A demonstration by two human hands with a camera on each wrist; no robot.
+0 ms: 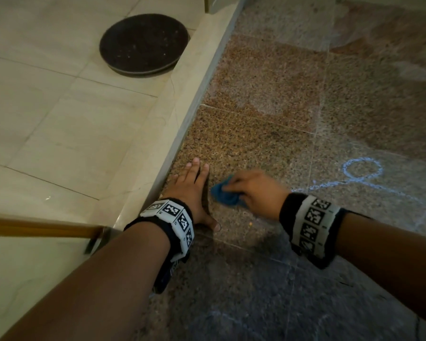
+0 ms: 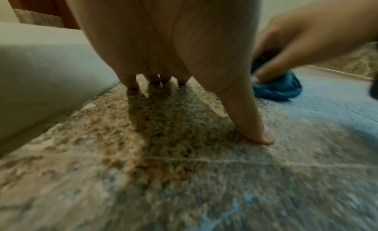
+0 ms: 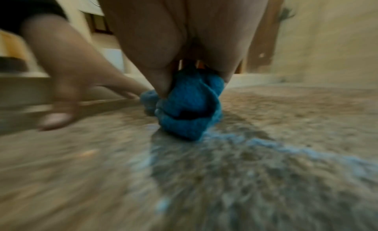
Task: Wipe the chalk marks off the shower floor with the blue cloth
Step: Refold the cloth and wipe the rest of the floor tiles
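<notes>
My right hand [image 1: 252,190] grips a bunched blue cloth [image 1: 225,194] and presses it onto the speckled granite shower floor [image 1: 268,94]. In the right wrist view the cloth [image 3: 190,109] sits under my curled fingers, with a smeared blue chalk streak [image 3: 266,147] trailing from it. My left hand [image 1: 194,190] lies flat on the floor beside the kerb, fingers straight, thumb [image 2: 253,126] spread; the cloth [image 2: 278,87] lies just to its right. A blue chalk loop [image 1: 362,169] and line [image 1: 342,185] lie right of the cloth.
A raised pale stone kerb [image 1: 182,107] borders the shower floor on the left, with beige tiles beyond. A round dark mat or lid [image 1: 144,44] rests on those tiles. A wooden bar [image 1: 40,227] crosses at lower left. Faint chalk smears [image 1: 231,318] show near the bottom.
</notes>
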